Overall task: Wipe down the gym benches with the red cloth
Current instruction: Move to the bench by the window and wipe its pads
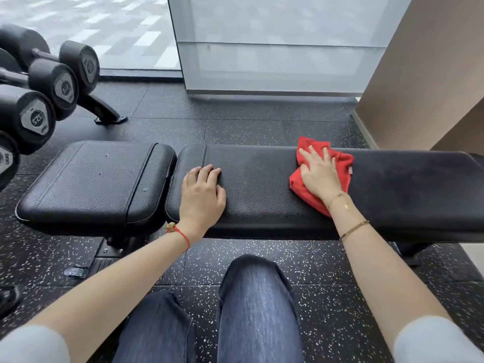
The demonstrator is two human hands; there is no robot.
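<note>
Cloth [337,163] lies partly hidden under our flat right hand [320,174]; our left hand [203,192] rests loosely curled on the bench [262,184], whose right end is cut off.

The right hand [318,174] hides the red cloth's [337,166] middle; the tabletop [262,184] runs off right; dumbbells [34,100] are cut off left.

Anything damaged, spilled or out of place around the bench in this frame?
Small pale specks or nicks dot the seat pad, hard to tell which. A crumpled clear wrapper or similar scrap lies on the floor by the bench base. Otherwise nothing stands out: the right hand presses the red cloth flat.
</note>
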